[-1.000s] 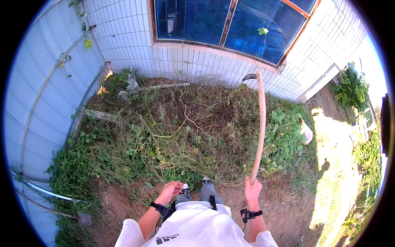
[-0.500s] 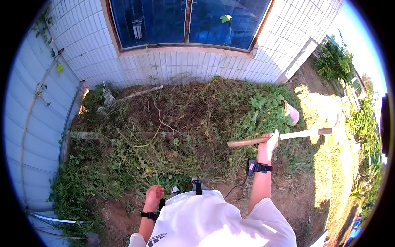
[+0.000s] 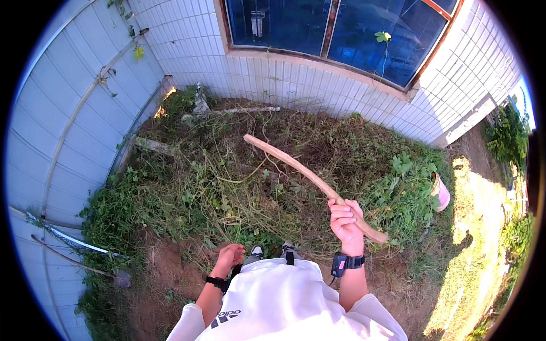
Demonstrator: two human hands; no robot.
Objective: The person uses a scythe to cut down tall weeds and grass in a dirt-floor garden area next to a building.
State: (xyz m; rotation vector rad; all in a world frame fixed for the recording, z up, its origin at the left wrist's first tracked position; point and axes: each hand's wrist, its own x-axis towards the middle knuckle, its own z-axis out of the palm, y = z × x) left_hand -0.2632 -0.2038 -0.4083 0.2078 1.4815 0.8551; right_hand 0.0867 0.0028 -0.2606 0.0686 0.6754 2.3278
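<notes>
My right hand (image 3: 345,220) is closed around a long, pale wooden stick (image 3: 296,165), gripping it near its lower right end. The stick slants up and to the left above the weeds, its far tip over the tangled vines (image 3: 227,187). A short stub pokes out past my fist. Down by my left thigh hangs my left hand (image 3: 230,256), fingers loosely bent and apart, with nothing in it. Both wrists wear black straps.
Ahead stands a white tiled wall (image 3: 296,85) with a blue window (image 3: 284,25); a pale metal panel wall (image 3: 74,131) closes the left. A pinkish bucket (image 3: 440,193) lies tipped at the right. A long-handled tool (image 3: 121,278) leans at lower left. Bare soil (image 3: 165,273) surrounds my feet.
The stick has swung from pointing right to slanting up-left across the weeds, still in my right hand, which has moved left and nearer. My view has turned toward the right.
</notes>
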